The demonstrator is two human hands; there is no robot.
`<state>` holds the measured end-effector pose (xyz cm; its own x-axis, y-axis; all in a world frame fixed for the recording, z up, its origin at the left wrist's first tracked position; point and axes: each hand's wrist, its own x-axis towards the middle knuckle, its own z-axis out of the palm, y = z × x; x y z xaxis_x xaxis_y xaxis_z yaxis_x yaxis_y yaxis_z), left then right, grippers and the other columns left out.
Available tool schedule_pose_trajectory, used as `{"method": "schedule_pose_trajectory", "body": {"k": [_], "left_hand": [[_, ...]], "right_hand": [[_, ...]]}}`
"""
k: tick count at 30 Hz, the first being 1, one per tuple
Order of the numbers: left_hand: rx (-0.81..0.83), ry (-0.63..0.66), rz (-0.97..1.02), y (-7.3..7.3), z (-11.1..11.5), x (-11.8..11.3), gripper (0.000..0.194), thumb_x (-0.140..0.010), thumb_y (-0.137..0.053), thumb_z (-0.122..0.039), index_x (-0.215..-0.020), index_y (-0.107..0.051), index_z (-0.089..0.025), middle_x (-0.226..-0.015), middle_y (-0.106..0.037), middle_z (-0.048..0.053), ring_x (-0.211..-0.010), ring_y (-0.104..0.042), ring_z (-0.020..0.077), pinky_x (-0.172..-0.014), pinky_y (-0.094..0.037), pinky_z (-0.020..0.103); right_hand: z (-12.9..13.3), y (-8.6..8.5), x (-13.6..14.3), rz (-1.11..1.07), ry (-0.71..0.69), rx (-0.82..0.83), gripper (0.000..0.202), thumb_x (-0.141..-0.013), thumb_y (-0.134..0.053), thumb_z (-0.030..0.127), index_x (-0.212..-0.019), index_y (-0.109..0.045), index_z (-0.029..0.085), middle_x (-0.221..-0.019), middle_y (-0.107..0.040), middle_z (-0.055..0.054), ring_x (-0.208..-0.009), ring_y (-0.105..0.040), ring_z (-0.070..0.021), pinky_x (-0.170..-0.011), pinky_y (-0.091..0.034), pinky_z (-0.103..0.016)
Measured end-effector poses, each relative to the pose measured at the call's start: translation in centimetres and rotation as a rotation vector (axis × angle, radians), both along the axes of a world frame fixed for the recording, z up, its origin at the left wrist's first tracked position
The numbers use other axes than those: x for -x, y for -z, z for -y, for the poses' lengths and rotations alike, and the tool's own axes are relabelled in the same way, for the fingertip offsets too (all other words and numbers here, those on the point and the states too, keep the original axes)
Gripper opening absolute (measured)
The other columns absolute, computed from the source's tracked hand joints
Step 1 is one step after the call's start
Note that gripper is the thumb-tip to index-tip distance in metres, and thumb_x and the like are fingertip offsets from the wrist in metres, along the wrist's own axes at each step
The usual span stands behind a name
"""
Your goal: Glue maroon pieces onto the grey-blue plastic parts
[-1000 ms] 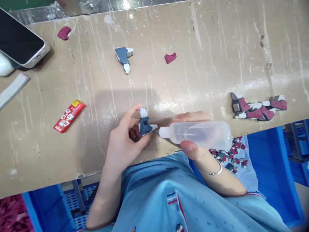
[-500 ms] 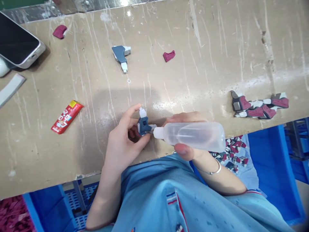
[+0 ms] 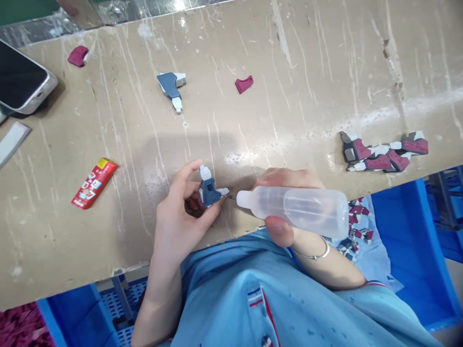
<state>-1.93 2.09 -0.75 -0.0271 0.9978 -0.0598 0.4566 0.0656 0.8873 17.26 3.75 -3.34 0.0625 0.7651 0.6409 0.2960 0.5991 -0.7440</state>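
Between the thumb and fingers of my left hand (image 3: 181, 212) is a small dark blue and white plastic piece (image 3: 208, 192), its white peg pointing up. My right hand (image 3: 280, 231) is wrapped round a translucent squeeze bottle (image 3: 298, 209) lying nearly level. The bottle's thin needle tip (image 3: 231, 196) points left, at the lower right edge of the plastic piece; whether it touches I cannot tell. A similar blue and white piece (image 3: 170, 86) lies farther back on the table, with a small maroon piece (image 3: 244, 84) to its right.
On the worn table (image 3: 311, 120) lie a red packet (image 3: 94, 184), a phone (image 3: 23, 79), a maroon piece (image 3: 77, 56) and a cluster of maroon, white and grey pieces (image 3: 387, 156). Blue crates (image 3: 412, 250) stand below the front edge, one lined with a plastic bag of pieces.
The bottle has drawn back slightly to the right, leaving its needle more visible beside the piece. The held piece has tilted a little. The whole view has shifted slightly.
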Motion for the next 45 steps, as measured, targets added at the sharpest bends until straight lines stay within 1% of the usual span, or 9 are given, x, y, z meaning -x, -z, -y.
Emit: {"method": "schedule_pose_trajectory", "body": {"k": [5,12,18,24,28,33,38,42,45], "left_hand": [[-0.015,-0.006,-0.004,0.1,0.0,0.0,0.060,-0.083,-0.084,-0.020,-0.139,-0.068,-0.029,-0.077,-0.071,-0.010,-0.059,-0.061,0.0088,-0.061,-0.057,0.019],[0.001,0.011,0.021,-0.1,0.0,0.0,0.059,-0.082,-0.084,-0.020,-0.138,-0.068,-0.029,-0.076,-0.071,-0.010,-0.058,-0.060,0.0083,-0.061,-0.057,0.018],[0.024,0.023,0.040,-0.2,0.0,0.1,0.060,-0.081,-0.085,-0.021,-0.138,-0.067,-0.029,-0.078,-0.073,-0.009,-0.057,-0.060,0.0083,-0.059,-0.055,0.018],[0.046,0.030,0.045,-0.3,-0.1,0.0,0.059,-0.082,-0.084,-0.021,-0.138,-0.068,-0.031,-0.076,-0.073,-0.010,-0.057,-0.060,0.0085,-0.059,-0.055,0.018],[0.042,0.023,0.026,-0.3,-0.2,-0.1,0.059,-0.081,-0.085,-0.021,-0.137,-0.068,-0.032,-0.076,-0.072,-0.011,-0.057,-0.060,0.0077,-0.059,-0.054,0.017],[0.027,0.014,0.011,0.2,0.1,0.1,0.058,-0.082,-0.085,-0.025,-0.137,-0.068,-0.033,-0.078,-0.073,-0.009,-0.056,-0.058,0.0087,-0.057,-0.052,0.018],[0.071,0.021,-0.005,0.4,0.5,0.1,0.054,-0.085,-0.079,-0.028,-0.138,-0.067,-0.032,-0.078,-0.072,-0.007,-0.061,-0.058,0.0118,-0.064,-0.055,0.023],[0.124,-0.013,0.014,-0.2,0.9,-0.2,0.052,-0.089,-0.075,-0.031,-0.140,-0.066,-0.031,-0.082,-0.074,-0.004,-0.070,-0.062,0.0156,-0.074,-0.056,0.029],[0.135,-0.011,0.032,-0.3,1.0,-0.2,0.051,-0.090,-0.076,-0.033,-0.140,-0.066,-0.031,-0.084,-0.075,-0.003,-0.072,-0.063,0.0172,-0.075,-0.056,0.031]], "right_hand": [[0.0,0.1,0.7,-0.051,0.108,-0.011,0.031,-0.100,-0.069,0.059,-0.108,-0.080,0.030,-0.077,-0.078,-0.003,-0.054,-0.073,-0.0219,-0.042,-0.060,-0.035],[-0.1,-0.6,-0.3,-0.028,-0.076,0.122,0.037,-0.103,-0.067,0.062,-0.122,-0.077,0.032,-0.086,-0.080,-0.004,-0.068,-0.079,-0.0229,-0.057,-0.069,-0.034],[-0.1,-0.6,0.4,-0.025,0.027,0.129,0.041,-0.101,-0.069,0.067,-0.111,-0.079,0.028,-0.089,-0.081,-0.003,-0.072,-0.080,-0.0221,-0.060,-0.068,-0.033],[-0.4,-0.6,0.0,0.007,-0.052,0.133,0.038,-0.102,-0.070,0.062,-0.114,-0.077,0.027,-0.095,-0.083,-0.004,-0.074,-0.080,-0.0207,-0.062,-0.069,-0.032],[-0.1,-0.4,-0.1,0.013,0.032,0.130,0.038,-0.100,-0.070,0.063,-0.109,-0.078,0.026,-0.094,-0.081,-0.005,-0.075,-0.079,-0.0225,-0.064,-0.068,-0.035],[-0.1,-0.2,-0.1,-0.261,-0.003,0.325,0.049,-0.091,-0.076,0.075,-0.106,-0.079,0.028,-0.088,-0.077,-0.004,-0.070,-0.073,-0.0218,-0.066,-0.066,-0.038],[-4.1,0.0,-4.7,-0.658,-0.245,0.711,0.058,-0.106,-0.050,0.076,-0.093,-0.075,0.025,-0.069,-0.061,0.003,-0.054,-0.055,-0.0127,-0.055,-0.052,-0.028],[-6.4,0.3,-9.2,-0.422,-0.324,0.737,0.065,-0.120,-0.016,0.043,-0.101,-0.073,0.021,-0.067,-0.052,0.005,-0.051,-0.039,-0.0108,-0.055,-0.039,-0.025],[-5.6,0.3,-9.1,-0.181,-0.329,0.606,0.080,-0.118,0.004,0.048,-0.131,-0.069,0.019,-0.071,-0.059,0.001,-0.051,-0.038,-0.0135,-0.051,-0.036,-0.027]]}}
